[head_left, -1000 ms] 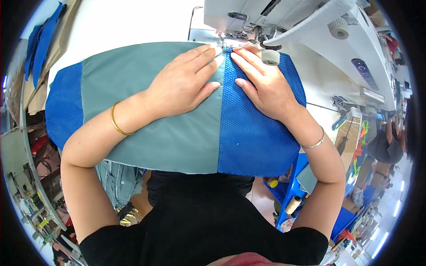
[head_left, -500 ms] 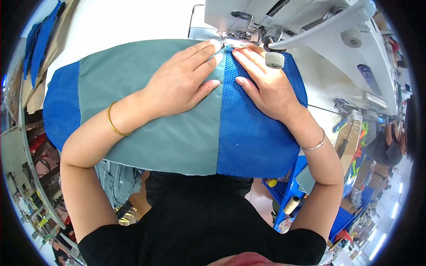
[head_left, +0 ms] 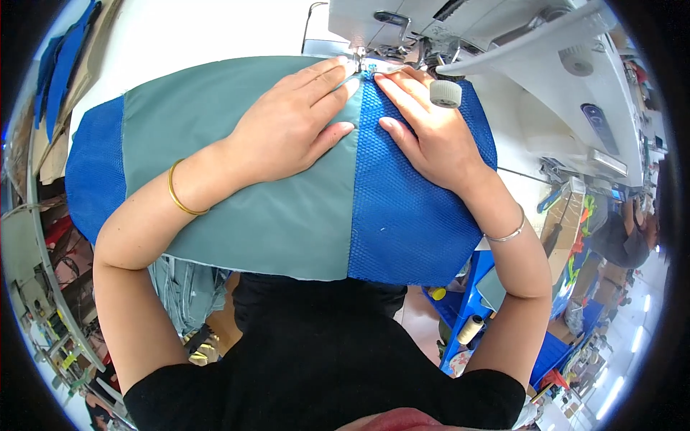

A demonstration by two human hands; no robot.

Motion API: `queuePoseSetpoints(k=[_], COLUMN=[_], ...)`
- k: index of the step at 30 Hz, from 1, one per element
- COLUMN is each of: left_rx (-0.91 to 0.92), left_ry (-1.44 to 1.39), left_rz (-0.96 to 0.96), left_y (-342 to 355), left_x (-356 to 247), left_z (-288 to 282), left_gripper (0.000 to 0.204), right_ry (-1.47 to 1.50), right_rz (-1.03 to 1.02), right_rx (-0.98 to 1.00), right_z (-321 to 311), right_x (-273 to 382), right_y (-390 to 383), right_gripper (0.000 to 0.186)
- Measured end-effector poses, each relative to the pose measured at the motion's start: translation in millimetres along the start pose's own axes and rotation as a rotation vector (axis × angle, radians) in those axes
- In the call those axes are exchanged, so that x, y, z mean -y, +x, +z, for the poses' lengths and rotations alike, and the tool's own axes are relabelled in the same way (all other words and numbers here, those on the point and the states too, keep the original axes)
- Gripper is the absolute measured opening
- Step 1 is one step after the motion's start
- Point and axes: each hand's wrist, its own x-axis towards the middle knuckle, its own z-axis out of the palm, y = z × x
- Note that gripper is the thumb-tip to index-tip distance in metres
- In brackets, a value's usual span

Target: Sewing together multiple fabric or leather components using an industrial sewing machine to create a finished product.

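A wide fabric panel [head_left: 237, 223] lies on the sewing machine table, its middle grey-green and smooth, both ends blue mesh. My left hand [head_left: 284, 133] rests flat on the grey-green part, fingers stretched toward the presser foot [head_left: 359, 60]. On the blue mesh [head_left: 410, 230] lies my right hand [head_left: 435, 140], fingers extended and thumb apart; a grey knob hides part of it. The seam between the two colours runs between my hands up to the presser foot. Some blue material shows right beside the foot, too small to make out.
The white sewing machine [head_left: 604, 93] spans the upper right. At lower right stands a blue rack [head_left: 460, 316] with a thread cone [head_left: 471, 329]. Grey-green cloth pieces [head_left: 185, 294] hang below the table at left; blue pieces [head_left: 59, 68] lie at far left. Another person [head_left: 622, 233] is at far right.
The panel has slid slightly away from me, toward the machine, and my hands have moved a little with it. Both hands keep their flat pose.
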Motion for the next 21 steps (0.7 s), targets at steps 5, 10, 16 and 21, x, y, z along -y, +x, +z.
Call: queuePoseSetpoints(k=[5, 10, 16, 21], left_rx=[0.004, -0.002, 0.021, 0.079], left_ry=[0.022, 0.027, 0.069, 0.070], left_rz=[-0.007, -0.016, 0.001, 0.014], left_y=[0.0, 0.9, 4.3, 3.9], left_x=[-2.4, -3.1, 2.7, 0.2], left_z=[0.0, 3.0, 0.7, -15.7], left_gripper=[0.048, 0.047, 0.045, 0.046], right_ry=[0.028, 0.017, -0.002, -0.061], right_rz=[-0.021, -0.014, -0.029, -0.075], right_rx=[-0.010, 0.002, -0.005, 0.016], right_z=[-2.4, -1.2, -1.2, -8.0], right_x=[-2.1, -3.6, -5.4, -0.3], right_y=[2.3, 1.5, 4.4, 10.3], right_gripper=[0.039, 0.039, 0.038, 0.026])
